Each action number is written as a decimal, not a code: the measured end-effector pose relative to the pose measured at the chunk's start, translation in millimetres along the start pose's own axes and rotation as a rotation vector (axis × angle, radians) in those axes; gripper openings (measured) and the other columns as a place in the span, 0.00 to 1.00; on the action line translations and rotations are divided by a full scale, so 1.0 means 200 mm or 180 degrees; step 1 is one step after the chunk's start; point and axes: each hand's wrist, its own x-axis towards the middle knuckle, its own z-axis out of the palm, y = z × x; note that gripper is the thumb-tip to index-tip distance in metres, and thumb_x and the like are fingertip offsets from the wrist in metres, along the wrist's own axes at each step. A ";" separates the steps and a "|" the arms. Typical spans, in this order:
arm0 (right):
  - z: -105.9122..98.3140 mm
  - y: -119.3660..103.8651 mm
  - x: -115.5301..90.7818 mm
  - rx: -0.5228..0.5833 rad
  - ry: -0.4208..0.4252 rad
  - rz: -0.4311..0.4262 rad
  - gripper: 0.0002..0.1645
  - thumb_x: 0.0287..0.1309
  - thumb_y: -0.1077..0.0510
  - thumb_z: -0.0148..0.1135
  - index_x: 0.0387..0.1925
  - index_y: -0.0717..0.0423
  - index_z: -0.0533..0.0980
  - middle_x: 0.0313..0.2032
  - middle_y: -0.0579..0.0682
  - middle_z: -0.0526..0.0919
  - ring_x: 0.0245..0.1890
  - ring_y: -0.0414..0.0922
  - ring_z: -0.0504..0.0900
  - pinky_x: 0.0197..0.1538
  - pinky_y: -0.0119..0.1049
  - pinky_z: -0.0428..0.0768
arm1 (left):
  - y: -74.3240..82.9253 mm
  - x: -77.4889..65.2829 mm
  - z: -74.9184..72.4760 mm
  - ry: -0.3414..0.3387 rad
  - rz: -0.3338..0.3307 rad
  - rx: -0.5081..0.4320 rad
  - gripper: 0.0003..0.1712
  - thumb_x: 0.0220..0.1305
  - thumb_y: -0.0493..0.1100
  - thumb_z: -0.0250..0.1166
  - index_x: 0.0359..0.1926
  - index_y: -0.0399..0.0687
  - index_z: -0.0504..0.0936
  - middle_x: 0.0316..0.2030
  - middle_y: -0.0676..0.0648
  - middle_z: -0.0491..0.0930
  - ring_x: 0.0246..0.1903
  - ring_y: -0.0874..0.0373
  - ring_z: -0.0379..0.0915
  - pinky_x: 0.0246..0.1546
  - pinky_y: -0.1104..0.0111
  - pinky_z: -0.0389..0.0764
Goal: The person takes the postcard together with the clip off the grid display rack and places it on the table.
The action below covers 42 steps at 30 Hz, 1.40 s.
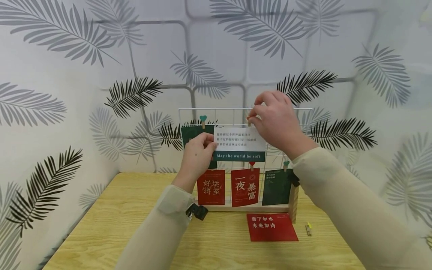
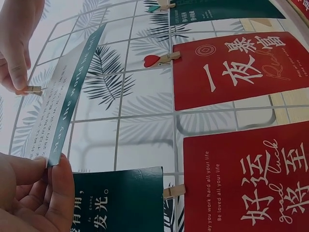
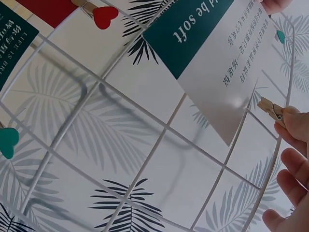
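Observation:
My left hand [image 1: 198,159] pinches the left edge of a white card with a green band [image 1: 240,144], between thumb and fingers. The card stands in front of a white wire grid rack [image 1: 209,108], its printed side facing me. Up at the card's top right, my right hand [image 1: 279,119] pinches a small wooden clothespin [image 3: 272,110] between thumb and forefinger. In the right wrist view that clothespin sits beside the card's top edge, near a grid wire, with a gap showing between them. A dark green card [image 2: 118,198] hangs behind my left hand, partly hidden by it.
Along the rack's lower row hang two red cards [image 1: 211,187] and a green card [image 1: 276,187], clipped by clothespins, some with hearts. Another red card [image 1: 272,227] lies on the wooden table [image 1: 111,225], with a yellow-topped clothespin [image 1: 308,229] beside it. A leaf-patterned wall stands behind.

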 end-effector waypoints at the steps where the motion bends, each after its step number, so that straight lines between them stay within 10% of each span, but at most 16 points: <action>1: 0.00 0.00 -0.01 0.0008 0.0004 -0.0001 0.06 0.65 0.55 0.69 0.35 0.53 0.86 0.48 0.53 0.76 0.56 0.58 0.68 0.67 0.57 0.60 | 0.00 0.00 0.00 -0.0010 -0.0004 -0.0001 0.09 0.75 0.43 0.61 0.51 0.50 0.81 0.36 0.51 0.81 0.29 0.54 0.77 0.32 0.65 0.80; 42: -0.03 0.02 -0.20 0.0334 0.0207 -0.0277 0.06 0.58 0.64 0.73 0.39 0.59 0.88 0.43 0.51 0.86 0.46 0.53 0.74 0.60 0.55 0.64 | -0.10 -0.15 -0.01 -0.0186 -0.0238 -0.0226 0.07 0.74 0.41 0.61 0.49 0.50 0.82 0.34 0.50 0.80 0.28 0.52 0.76 0.30 0.63 0.79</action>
